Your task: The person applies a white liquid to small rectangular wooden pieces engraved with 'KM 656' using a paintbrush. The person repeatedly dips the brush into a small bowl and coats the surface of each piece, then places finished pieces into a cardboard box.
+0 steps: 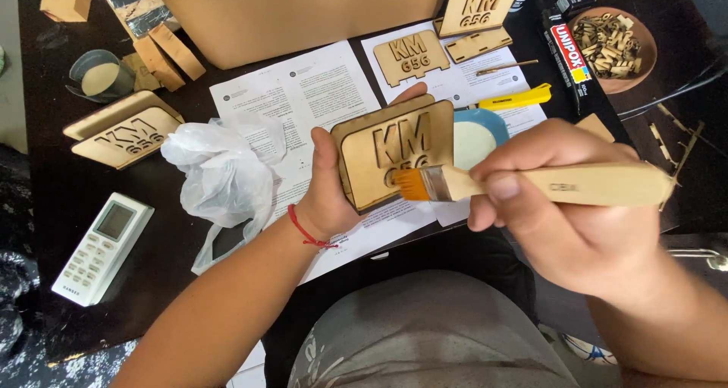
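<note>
While brushing, keep strokes light and even. Left hand (327, 194) clamped on wooden plaque (394, 154), upright above printed sheets (303, 92); right hand (565, 206) closed around brush (531, 183), bristles touching plaque face. Best to work along raised cut-out shapes, avoiding pooling in corners, with blue dish (493, 122) just behind.

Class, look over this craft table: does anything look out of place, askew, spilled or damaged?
Nothing looks spilled or broken. The one odd item is a white remote control lying among the craft things, left of the crumpled plastic bag. The left hand holds a wooden plaque upright; the right hand puts a paintbrush to it.
</note>
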